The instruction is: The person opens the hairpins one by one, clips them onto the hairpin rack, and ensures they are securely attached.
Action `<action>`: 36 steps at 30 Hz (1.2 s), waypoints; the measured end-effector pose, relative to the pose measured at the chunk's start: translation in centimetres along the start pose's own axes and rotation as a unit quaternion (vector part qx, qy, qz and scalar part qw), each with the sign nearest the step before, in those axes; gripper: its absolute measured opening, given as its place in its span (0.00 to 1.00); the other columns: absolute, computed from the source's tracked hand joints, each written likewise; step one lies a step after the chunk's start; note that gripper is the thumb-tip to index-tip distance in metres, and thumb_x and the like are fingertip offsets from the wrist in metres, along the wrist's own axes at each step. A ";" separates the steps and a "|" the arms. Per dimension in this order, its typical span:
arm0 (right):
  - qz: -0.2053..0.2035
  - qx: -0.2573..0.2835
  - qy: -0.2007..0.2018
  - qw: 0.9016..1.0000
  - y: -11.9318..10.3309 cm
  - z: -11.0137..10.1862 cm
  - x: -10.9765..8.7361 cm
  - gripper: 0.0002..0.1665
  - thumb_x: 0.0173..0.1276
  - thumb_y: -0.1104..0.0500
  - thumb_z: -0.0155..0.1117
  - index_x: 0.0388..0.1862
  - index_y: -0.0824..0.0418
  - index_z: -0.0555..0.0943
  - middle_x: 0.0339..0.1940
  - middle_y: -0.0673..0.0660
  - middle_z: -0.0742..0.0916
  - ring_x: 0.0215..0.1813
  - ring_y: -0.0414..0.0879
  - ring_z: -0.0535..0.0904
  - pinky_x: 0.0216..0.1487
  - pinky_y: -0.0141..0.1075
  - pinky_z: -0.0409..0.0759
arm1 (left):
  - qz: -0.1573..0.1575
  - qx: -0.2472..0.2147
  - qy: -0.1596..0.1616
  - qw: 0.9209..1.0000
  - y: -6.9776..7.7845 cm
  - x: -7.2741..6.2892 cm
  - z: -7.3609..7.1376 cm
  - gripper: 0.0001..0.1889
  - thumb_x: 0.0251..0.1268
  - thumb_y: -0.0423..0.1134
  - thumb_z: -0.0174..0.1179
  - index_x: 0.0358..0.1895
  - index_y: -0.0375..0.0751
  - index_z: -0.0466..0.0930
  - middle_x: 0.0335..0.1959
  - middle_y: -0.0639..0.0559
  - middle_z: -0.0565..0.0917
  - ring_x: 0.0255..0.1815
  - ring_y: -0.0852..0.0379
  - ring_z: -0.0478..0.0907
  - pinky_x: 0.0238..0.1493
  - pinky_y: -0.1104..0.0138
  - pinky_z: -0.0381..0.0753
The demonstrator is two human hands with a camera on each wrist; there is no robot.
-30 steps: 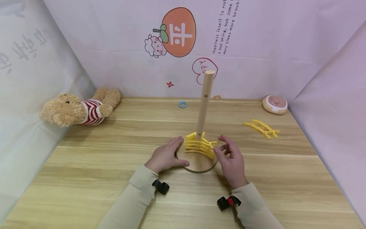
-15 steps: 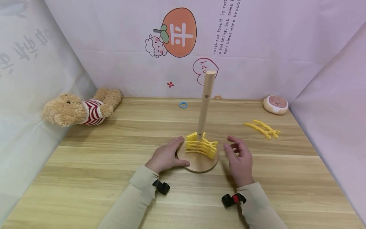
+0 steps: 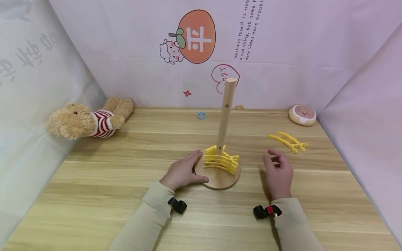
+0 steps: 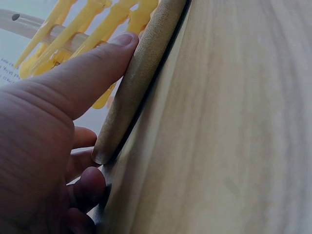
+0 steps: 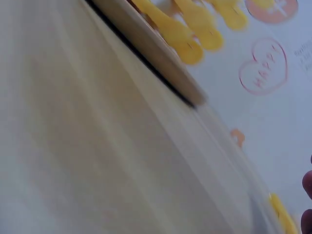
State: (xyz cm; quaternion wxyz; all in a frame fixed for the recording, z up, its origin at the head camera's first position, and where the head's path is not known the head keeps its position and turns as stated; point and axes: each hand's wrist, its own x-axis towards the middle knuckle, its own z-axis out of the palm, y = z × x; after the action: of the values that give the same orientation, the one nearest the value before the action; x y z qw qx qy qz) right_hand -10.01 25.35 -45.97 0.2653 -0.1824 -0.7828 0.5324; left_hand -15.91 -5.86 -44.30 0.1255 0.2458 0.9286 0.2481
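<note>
A round wooden base (image 3: 216, 180) with an upright wooden post (image 3: 224, 122) stands mid-table in the head view. My left hand (image 3: 181, 171) holds its left side. In the left wrist view the thumb (image 4: 92, 70) lies at the rim (image 4: 139, 78) and the fingers reach around the edge. Several yellow hair clips (image 3: 221, 162) are stacked on the base around the foot of the post. My right hand (image 3: 279, 174) hovers to the right of the base, fingers loosely bent and holding nothing. Two more yellow hair clips (image 3: 283, 141) lie beyond it.
A teddy bear (image 3: 102, 122) in a striped shirt lies at the back left. Behind the post is a small blue ring (image 3: 201, 118). A round cream-and-pink object (image 3: 302, 118) sits in the back right corner. Printed cloth walls (image 3: 141, 83) enclose the table.
My right hand has drawn away from the stacked hair clips toward the right. The left hand, the stand and the clips keep their places.
</note>
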 end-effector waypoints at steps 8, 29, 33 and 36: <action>0.071 -0.025 0.026 0.997 1.3 -1.5 1.9 0.21 0.72 0.52 0.64 0.58 0.61 0.82 0.50 0.48 0.81 0.44 0.38 0.74 0.42 0.29 0.72 | 0.000 0.003 0.002 1.000 0.1 0.0 0.0 0.54 0.51 0.68 0.70 0.79 0.48 0.59 0.80 0.53 0.58 0.77 0.46 0.60 0.70 0.46 0.67; 0.093 -0.077 0.080 0.989 3.3 -2.2 6.9 0.23 0.69 0.51 0.65 0.60 0.59 0.83 0.54 0.54 0.76 0.57 0.45 0.70 0.58 0.38 0.68 | -0.011 0.000 -0.004 1.000 0.0 0.1 0.1 0.55 0.51 0.69 0.69 0.80 0.49 0.57 0.81 0.53 0.57 0.77 0.46 0.59 0.71 0.45 0.65; 0.092 -0.096 0.102 0.986 3.4 -2.2 7.8 0.24 0.68 0.52 0.64 0.60 0.59 0.83 0.56 0.56 0.76 0.59 0.48 0.70 0.61 0.42 0.66 | -0.010 -0.002 -0.004 1.000 0.0 0.1 0.0 0.55 0.51 0.69 0.70 0.80 0.48 0.57 0.81 0.53 0.57 0.78 0.46 0.59 0.71 0.45 0.65; 0.119 -0.107 0.120 0.980 3.5 -2.5 8.4 0.24 0.67 0.51 0.62 0.60 0.57 0.82 0.60 0.56 0.74 0.62 0.50 0.67 0.63 0.45 0.63 | -0.010 -0.003 -0.004 1.000 0.1 0.0 0.0 0.55 0.51 0.69 0.70 0.80 0.48 0.57 0.81 0.53 0.57 0.78 0.47 0.59 0.71 0.46 0.65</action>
State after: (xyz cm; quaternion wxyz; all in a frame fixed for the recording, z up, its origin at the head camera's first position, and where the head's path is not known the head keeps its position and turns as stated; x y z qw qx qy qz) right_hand -15.16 33.26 -46.66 0.2711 -0.3646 -0.7703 0.4474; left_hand -15.92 -5.77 -44.26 0.1320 0.2371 0.9298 0.2486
